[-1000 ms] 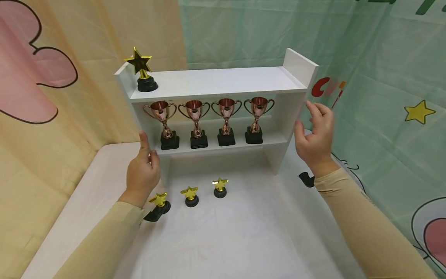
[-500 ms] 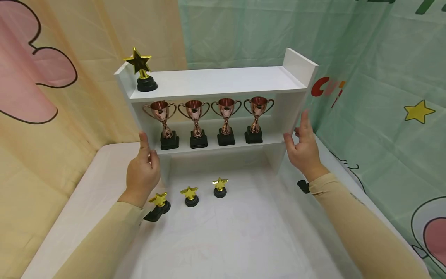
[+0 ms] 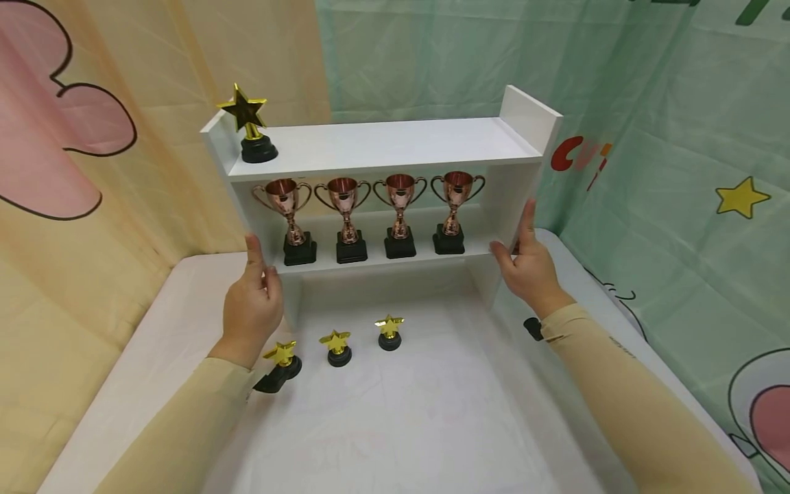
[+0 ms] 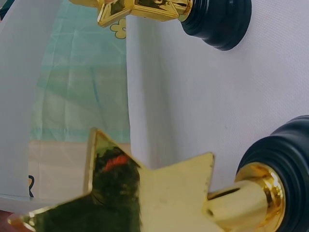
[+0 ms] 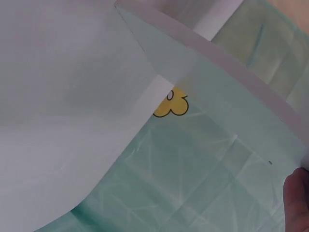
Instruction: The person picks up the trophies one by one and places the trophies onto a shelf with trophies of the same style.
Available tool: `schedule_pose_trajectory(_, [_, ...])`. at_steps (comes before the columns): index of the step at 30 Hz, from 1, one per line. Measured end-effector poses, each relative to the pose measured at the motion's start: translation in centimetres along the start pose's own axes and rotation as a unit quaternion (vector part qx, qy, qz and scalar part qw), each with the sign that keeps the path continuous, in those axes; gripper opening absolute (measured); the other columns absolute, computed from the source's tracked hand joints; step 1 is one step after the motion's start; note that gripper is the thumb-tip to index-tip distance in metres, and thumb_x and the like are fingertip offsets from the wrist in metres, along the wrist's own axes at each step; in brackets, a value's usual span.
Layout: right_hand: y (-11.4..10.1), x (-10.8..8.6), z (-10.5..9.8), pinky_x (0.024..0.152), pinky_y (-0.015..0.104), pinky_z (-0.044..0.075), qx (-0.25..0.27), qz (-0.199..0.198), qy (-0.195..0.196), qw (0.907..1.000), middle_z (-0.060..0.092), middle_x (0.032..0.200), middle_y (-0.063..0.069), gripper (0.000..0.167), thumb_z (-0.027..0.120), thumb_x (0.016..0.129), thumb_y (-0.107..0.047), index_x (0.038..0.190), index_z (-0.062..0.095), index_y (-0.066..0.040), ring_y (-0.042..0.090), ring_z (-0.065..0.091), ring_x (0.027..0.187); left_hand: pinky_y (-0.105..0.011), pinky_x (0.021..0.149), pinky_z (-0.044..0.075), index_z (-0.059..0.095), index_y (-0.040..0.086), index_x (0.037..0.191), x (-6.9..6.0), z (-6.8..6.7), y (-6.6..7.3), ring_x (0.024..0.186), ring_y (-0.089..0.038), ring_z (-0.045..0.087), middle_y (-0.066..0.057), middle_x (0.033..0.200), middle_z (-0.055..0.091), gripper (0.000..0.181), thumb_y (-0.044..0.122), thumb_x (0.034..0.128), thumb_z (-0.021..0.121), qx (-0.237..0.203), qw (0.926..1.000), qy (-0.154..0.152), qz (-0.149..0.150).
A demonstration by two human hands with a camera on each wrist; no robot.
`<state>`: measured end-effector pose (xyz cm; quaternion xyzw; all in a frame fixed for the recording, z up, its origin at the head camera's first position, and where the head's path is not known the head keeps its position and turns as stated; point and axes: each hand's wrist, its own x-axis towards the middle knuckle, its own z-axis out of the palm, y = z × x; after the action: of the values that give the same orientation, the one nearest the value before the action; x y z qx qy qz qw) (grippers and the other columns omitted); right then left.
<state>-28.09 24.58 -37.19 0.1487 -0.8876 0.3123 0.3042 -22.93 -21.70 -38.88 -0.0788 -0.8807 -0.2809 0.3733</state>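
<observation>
A white shelf unit (image 3: 382, 145) stands on the white-covered table. My left hand (image 3: 252, 312) holds its left side panel, thumb at the front edge and index finger pointing up. On the right panel, my right hand (image 3: 533, 274) holds at about the same height, thumb on the front edge; its fingertip (image 5: 296, 198) shows in the right wrist view. Several copper two-handled trophy cups (image 3: 401, 192) line the middle shelf. A gold star trophy (image 3: 244, 110) stands at the top shelf's left end. The fingers outside both panels are partly hidden.
Several small gold star trophies (image 3: 335, 342) stand on the table (image 3: 420, 418) before the shelf; one star trophy (image 4: 174, 193) is close to the left wrist camera. Printed curtains (image 3: 666, 137) hang behind and beside the table.
My right hand has moved left and down from beside the unit onto its right panel. My left hand has stayed put, and the unit has shifted very slightly left.
</observation>
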Motion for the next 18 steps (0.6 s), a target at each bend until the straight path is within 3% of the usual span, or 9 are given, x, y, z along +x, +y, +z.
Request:
schedule_pose_trajectory(2, [0.0, 0.0, -0.1, 0.075, 0.059, 0.056, 0.001, 0.0, -0.009, 1.0, 0.07, 0.09, 0.037, 0.11, 0.067, 0.104, -0.022, 0.165, -0.022, -0.039, 0.045, 0.07, 0.083, -0.032, 0.044, 0.026, -0.003, 0.051, 0.166, 0.0, 0.0, -0.1, 0.043, -0.016, 0.026, -0.011, 0.057, 0.041, 0.083, 0.012, 0.1096, 0.044, -0.001, 1.0, 0.005, 0.004])
schedule_pose_trajectory(5, [0.1, 0.1, -0.2, 0.078, 0.061, 0.056, -0.001, -0.007, -0.017, 0.9998, 0.068, 0.088, 0.036, 0.11, 0.067, 0.104, -0.021, 0.164, -0.024, -0.04, 0.046, 0.07, 0.085, -0.033, 0.044, 0.025, -0.003, 0.051, 0.166, 0.0, 0.0, -0.2, 0.044, -0.016, 0.025, -0.01, 0.056, 0.04, 0.083, 0.012, 0.1095, 0.044, -0.001, 0.9999, 0.008, 0.006])
schedule_pose_trajectory(9, [0.0, 0.1, 0.0, 0.069, 0.056, 0.055, -0.01, -0.018, -0.012, 0.9997, 0.064, 0.074, 0.03, 0.109, 0.065, 0.105, -0.02, 0.164, -0.024, -0.041, 0.042, 0.065, 0.073, -0.034, 0.045, 0.025, -0.003, 0.05, 0.166, 0.0, -0.3, -0.3, 0.045, -0.017, 0.026, -0.009, 0.055, 0.037, 0.082, 0.013, 0.1098, 0.045, -0.001, 1.0, -0.003, 0.002])
schedule_pose_trajectory(12, [0.1, 0.0, 0.0, 0.063, 0.052, 0.051, -0.017, -0.028, -0.002, 0.9995, 0.06, 0.067, 0.026, 0.11, 0.066, 0.103, -0.018, 0.163, -0.023, -0.043, 0.038, 0.061, 0.067, -0.035, 0.046, 0.027, -0.006, 0.049, 0.166, 0.0, -0.7, -0.3, 0.046, -0.02, 0.03, -0.011, 0.061, 0.043, 0.084, 0.014, 0.11, 0.046, -0.001, 0.9996, -0.026, 0.003])
schedule_pose_trajectory(15, [0.2, -0.1, 0.1, 0.06, 0.05, 0.049, -0.022, -0.041, 0.009, 0.9989, 0.055, 0.062, 0.023, 0.113, 0.068, 0.102, -0.016, 0.163, -0.023, -0.044, 0.036, 0.058, 0.063, -0.041, 0.048, 0.036, -0.009, 0.049, 0.165, 0.0, -1.4, -0.4, 0.049, -0.031, 0.048, -0.02, 0.078, 0.059, 0.088, 0.014, 0.1095, 0.049, 0.002, 0.9985, -0.054, 0.008])
schedule_pose_trajectory(17, [0.2, -0.1, 0.1, 0.06, 0.05, 0.049, -0.02, -0.048, 0.013, 0.9985, 0.055, 0.062, 0.023, 0.114, 0.069, 0.101, -0.015, 0.163, -0.022, -0.046, 0.037, 0.059, 0.063, -0.048, 0.051, 0.044, -0.01, 0.047, 0.165, 0.0, -1.9, -0.5, 0.066, -0.042, 0.067, -0.026, 0.108, 0.07, 0.09, 0.014, 0.1089, 0.052, 0.003, 0.9975, -0.071, 0.009])
schedule_pose_trajectory(18, [0.2, -0.1, 0.1, 0.059, 0.05, 0.049, -0.022, -0.052, 0.014, 0.9983, 0.056, 0.062, 0.023, 0.115, 0.069, 0.101, -0.015, 0.163, -0.022, -0.046, 0.037, 0.059, 0.062, -0.052, 0.055, 0.049, -0.01, 0.046, 0.166, 0.0, -2.2, -0.5, 0.079, -0.045, 0.073, -0.028, 0.125, 0.069, 0.091, 0.014, 0.1087, 0.053, 0.005, 0.9968, -0.079, 0.008])
